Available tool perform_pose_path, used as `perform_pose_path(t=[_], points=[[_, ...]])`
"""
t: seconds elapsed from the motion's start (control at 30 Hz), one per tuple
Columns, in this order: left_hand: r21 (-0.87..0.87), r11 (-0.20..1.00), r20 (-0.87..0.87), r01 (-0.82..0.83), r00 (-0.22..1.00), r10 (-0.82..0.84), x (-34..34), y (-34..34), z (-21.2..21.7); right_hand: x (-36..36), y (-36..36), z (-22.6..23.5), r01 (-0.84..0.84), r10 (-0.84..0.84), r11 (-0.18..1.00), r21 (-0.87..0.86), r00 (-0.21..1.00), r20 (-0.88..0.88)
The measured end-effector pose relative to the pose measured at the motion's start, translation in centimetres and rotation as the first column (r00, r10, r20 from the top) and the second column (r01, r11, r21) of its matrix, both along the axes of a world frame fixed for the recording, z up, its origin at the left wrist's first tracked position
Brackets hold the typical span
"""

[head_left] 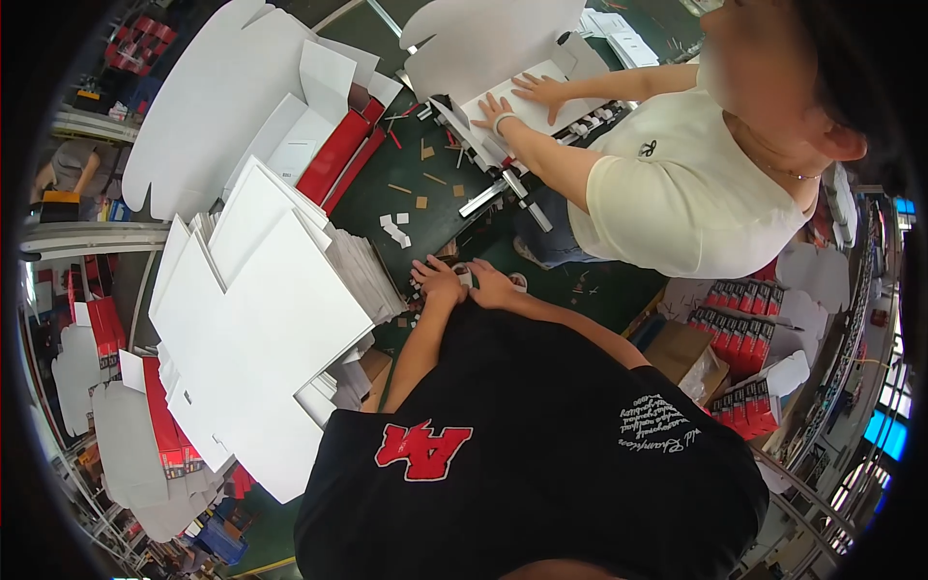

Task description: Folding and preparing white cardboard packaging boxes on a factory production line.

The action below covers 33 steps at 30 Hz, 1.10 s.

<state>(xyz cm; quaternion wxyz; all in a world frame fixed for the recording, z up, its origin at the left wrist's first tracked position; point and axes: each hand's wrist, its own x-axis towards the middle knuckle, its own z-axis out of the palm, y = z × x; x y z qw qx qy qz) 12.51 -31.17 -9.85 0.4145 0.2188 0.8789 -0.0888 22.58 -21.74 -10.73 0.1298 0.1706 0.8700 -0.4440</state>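
Note:
My left hand point(438, 282) is in front of my waist, its fingers spread apart beside small loose scraps. Close to its right, my right hand point(493, 287) has its fingers stretched forward. Neither hand shows anything held. A tall stack of flat white cardboard sheets point(261, 300), cut with notches, rises just left of my left forearm. Ahead on the dark green surface point(425, 208) lie small white paper pieces point(394, 230) and little brown squares point(421, 202).
At the right, a co-worker in a white shirt point(667, 193) presses both hands on a white panel point(527, 97) at a metal-framed fixture point(506, 193). Red boxes point(338, 155) stand beyond the stack. More red packages point(739, 329) and an open brown carton point(684, 353) are at the right.

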Motion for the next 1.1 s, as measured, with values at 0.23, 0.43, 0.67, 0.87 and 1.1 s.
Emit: perform_pose_path(t=[0.23,0.43,0.67,0.87,1.1], points=[[0.07,0.992,0.013,-0.102,0.995,0.101,-2.2,0.9,1.1,-2.0,0.6,0.0,-0.115,0.119,0.992,0.049,0.99,-0.082],[0.171,0.947,0.04,-0.271,0.963,0.268,-3.6,1.3,1.9,-3.7,1.2,-0.3,-0.208,0.214,0.967,0.15,0.977,-0.02],[0.242,0.918,0.12,-0.314,0.949,0.293,-5.8,1.7,1.6,-5.8,1.0,0.1,-0.244,0.241,0.959,0.145,0.97,0.039],[0.181,0.905,0.428,-0.385,0.859,0.28,-7.0,1.6,-3.1,-6.8,1.6,2.9,-0.22,0.239,0.939,0.263,0.97,-0.039],[0.303,0.741,0.381,-0.599,0.789,0.482,-8.9,2.2,-1.4,-8.9,2.3,1.9,-0.498,0.42,0.834,0.235,0.851,0.316]])
